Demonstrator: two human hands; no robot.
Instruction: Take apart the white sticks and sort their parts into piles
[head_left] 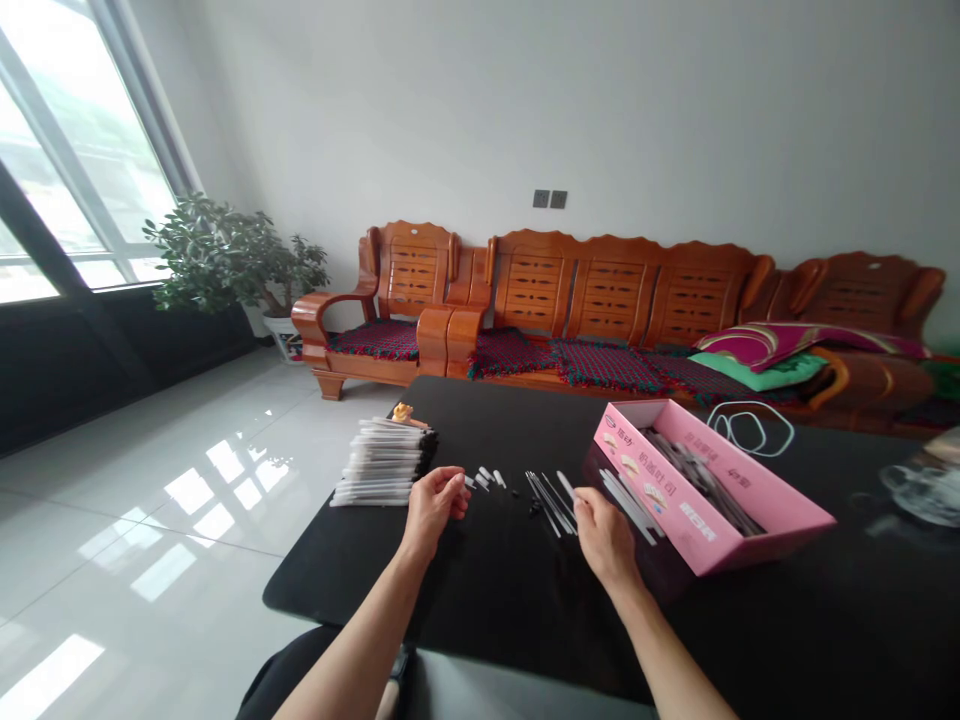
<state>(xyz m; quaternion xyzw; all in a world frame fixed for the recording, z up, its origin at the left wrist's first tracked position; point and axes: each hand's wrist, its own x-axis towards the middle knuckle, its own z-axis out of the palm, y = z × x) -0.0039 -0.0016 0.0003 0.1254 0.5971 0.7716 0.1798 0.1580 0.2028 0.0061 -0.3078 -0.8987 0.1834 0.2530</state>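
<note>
My right hand (604, 537) is closed around a whitish pen barrel (565, 486), whose far end sticks out past the fingers. Thumb and fingertips of my left hand (436, 512) are pinched together; whatever they hold is too small to make out. Close by the left fingertips lie several short white plugs (486, 477). Thin pen refills (551, 504) are spread just left of my right hand, with small black pieces (534, 508) beside them. More white barrels (631, 507) lie between my right hand and the pink box (675, 500). A neat stack of white pens with black ends (379, 465) sits left of my left hand.
Dark grey sticks (705, 482) fill part of the pink box. Behind it lies a white cord loop (750, 428), and a glass dish (926, 492) stands far right. A small yellow figurine (403, 412) is behind the stack. Wooden seats (532, 285) line the wall beyond the black table (480, 600).
</note>
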